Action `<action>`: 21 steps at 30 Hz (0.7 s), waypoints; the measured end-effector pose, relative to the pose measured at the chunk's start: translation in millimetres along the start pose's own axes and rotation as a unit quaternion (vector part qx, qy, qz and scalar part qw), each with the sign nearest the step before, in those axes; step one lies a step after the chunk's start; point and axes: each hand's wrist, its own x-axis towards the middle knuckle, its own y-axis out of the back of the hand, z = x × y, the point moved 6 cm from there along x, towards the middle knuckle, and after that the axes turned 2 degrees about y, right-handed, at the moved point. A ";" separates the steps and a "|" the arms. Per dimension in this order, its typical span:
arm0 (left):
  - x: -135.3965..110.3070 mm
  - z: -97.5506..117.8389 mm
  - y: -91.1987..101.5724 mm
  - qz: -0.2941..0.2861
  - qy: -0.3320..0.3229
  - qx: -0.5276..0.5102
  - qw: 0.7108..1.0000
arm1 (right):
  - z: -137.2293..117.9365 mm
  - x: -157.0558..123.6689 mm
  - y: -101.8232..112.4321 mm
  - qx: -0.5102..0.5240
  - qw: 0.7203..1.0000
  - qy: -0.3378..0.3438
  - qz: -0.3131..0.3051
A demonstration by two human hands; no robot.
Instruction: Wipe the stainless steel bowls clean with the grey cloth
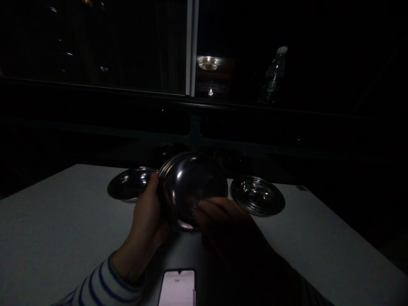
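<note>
Tilted up above the table is a shiny metal bowl (191, 182), its rounded underside towards me. Several rims show at its left edge, so it looks like a nested stack. My left hand (149, 212) grips the left edge, thumb at the rim. My right hand (219, 216) is in deep shadow, its bent fingers pressed together at the lower right of the underside; whether something small is in them is too dark to make out. One metal bowl (129, 185) sits on the table at left, and a stack of metal bowls (257, 195) at right.
The white table (57, 221) carries a lit phone (177, 289) close in front of me. Behind it, a plastic bottle (273, 78) stands at a dark window with a pale frame (192, 46). The surroundings are very dim.
</note>
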 end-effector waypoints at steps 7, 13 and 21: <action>-1.5 -5.9 -2.4 -0.016 0.016 0.016 1.000 | -0.4 -0.4 1.3 -0.003 1.000 0.002 0.015; -3.2 -15.9 -2.2 -0.042 0.020 0.042 0.998 | 11.9 -6.8 -1.1 0.003 0.998 -0.050 0.046; 1.2 -6.4 0.1 -0.007 0.005 0.052 0.999 | -2.6 -5.0 -3.7 0.008 1.000 -0.022 0.004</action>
